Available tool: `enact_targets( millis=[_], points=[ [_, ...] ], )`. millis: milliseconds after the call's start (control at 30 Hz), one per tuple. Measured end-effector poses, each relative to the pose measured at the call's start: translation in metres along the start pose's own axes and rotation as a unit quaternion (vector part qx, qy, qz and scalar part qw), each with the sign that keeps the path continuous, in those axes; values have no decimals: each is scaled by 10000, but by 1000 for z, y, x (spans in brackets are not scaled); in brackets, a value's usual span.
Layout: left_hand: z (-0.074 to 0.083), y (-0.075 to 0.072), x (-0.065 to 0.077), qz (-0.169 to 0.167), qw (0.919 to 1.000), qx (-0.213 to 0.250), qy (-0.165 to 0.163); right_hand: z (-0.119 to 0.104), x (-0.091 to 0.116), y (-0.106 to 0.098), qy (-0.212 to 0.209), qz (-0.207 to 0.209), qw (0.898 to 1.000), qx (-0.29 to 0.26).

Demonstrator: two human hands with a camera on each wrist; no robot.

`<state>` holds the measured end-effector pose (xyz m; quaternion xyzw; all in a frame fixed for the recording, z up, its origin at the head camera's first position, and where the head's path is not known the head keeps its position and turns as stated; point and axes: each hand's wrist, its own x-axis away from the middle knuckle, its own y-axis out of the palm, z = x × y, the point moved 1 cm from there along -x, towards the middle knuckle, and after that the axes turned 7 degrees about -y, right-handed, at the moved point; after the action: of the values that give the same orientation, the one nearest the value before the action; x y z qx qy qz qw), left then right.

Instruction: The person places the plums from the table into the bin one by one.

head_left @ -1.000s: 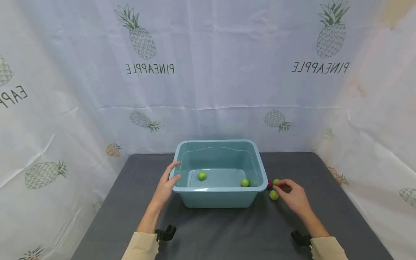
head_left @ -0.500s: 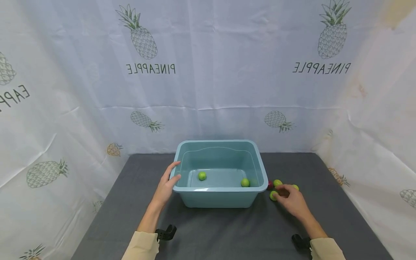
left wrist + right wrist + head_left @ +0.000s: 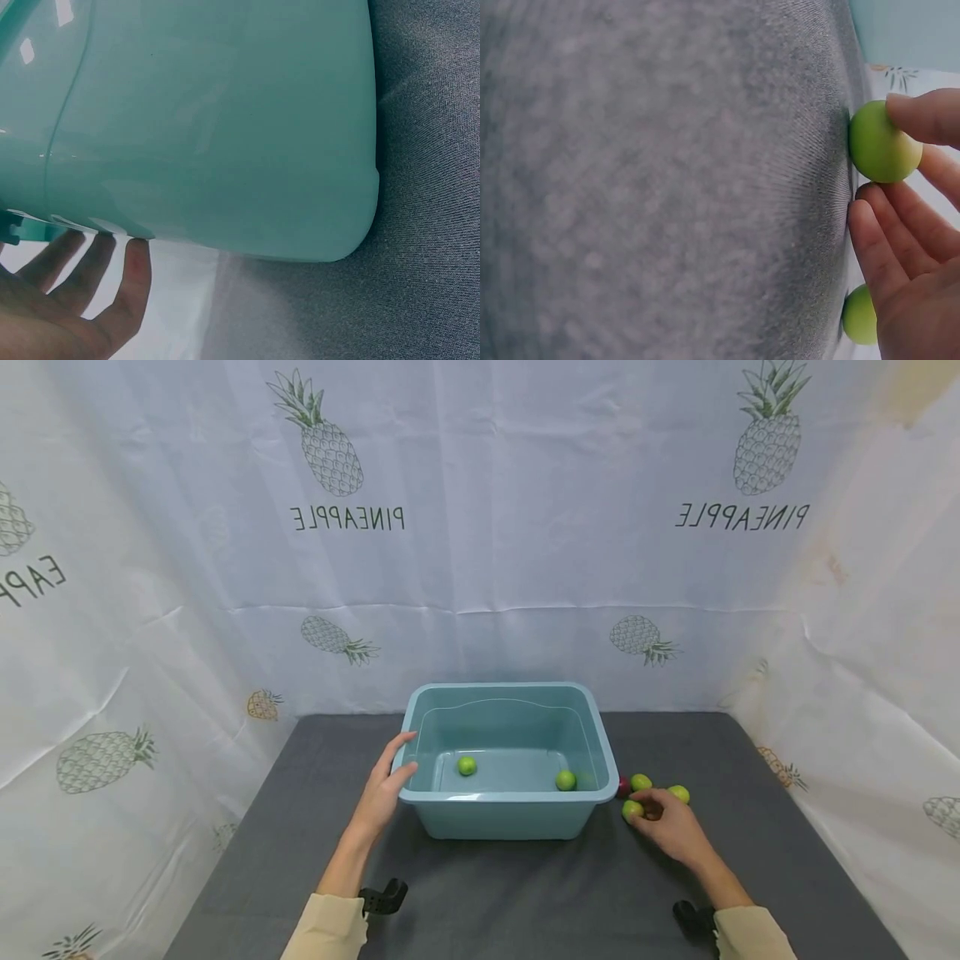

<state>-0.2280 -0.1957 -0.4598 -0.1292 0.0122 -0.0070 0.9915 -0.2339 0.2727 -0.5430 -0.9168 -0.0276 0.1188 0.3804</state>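
A light blue plastic basin (image 3: 495,818) stands on the dark cloth, with two small round green fruits inside, one green fruit (image 3: 467,766) at the left and another green fruit (image 3: 566,781) at the right. My left hand (image 3: 379,793) holds its left rim, thumb and a finger reaching over the edge; the left wrist view shows fingers against the wall. Just right of the basin, my right hand (image 3: 673,828) pinches a small green fruit (image 3: 881,146) between thumb and fingers, the fruit still against the cloth. Its exact kind is unclear.
Near the right hand lie two more green fruits, one green fruit (image 3: 641,782) behind it and a yellowish-green fruit (image 3: 679,793) to its right. A dark red fruit (image 3: 623,787) sits against the basin's right side. A white pineapple-print curtain (image 3: 510,560) surrounds the table (image 3: 510,902).
My right hand has come slightly nearer and lower, from by the rear green fruit to the front one, uncovering the yellowish-green fruit. The left hand and basin stay put.
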Motion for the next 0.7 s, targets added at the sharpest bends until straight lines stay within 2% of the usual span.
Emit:
enact_targets(
  millis=[400, 700],
  points=[
    [0, 0, -1, -14, 10000, 13, -35, -3, 0, 1, -106, 109, 9998, -137],
    [1, 0, -1, -13, 10000, 56, -3, -14, -4, -8, -240, 127, 9988, -419]
  ],
)
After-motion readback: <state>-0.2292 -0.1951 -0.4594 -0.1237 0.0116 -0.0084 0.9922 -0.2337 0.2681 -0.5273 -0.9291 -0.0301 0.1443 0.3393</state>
